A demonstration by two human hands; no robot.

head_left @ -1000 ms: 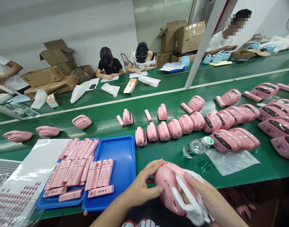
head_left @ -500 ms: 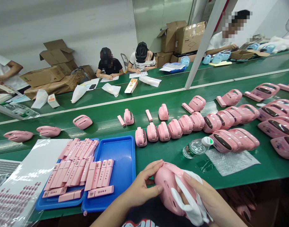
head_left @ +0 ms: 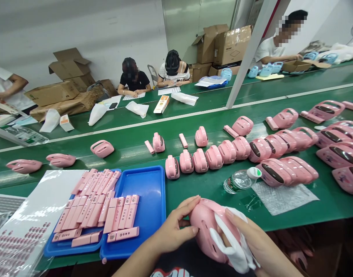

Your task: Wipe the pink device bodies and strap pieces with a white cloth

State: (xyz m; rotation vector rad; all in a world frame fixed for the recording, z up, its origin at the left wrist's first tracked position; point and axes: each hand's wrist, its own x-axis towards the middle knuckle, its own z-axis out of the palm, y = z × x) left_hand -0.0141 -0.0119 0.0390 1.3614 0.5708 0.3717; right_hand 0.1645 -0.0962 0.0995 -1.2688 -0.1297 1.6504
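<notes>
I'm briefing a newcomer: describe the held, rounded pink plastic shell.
At the near edge of the green table, find the bare left hand and right hand. Between them is the pink shell; unlike similar shells standing beyond, it is held, with white cloth against it.

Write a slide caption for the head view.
Left hand on a pink device, right hand holding white cloth against it.

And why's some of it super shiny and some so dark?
Head view, left: light glares off the plastic-covered sheet; head view, lower right: little light seems to reach under the green table; head view, lower middle: a soft shine shows on the held pink shell, probably because it's smooth.
</notes>
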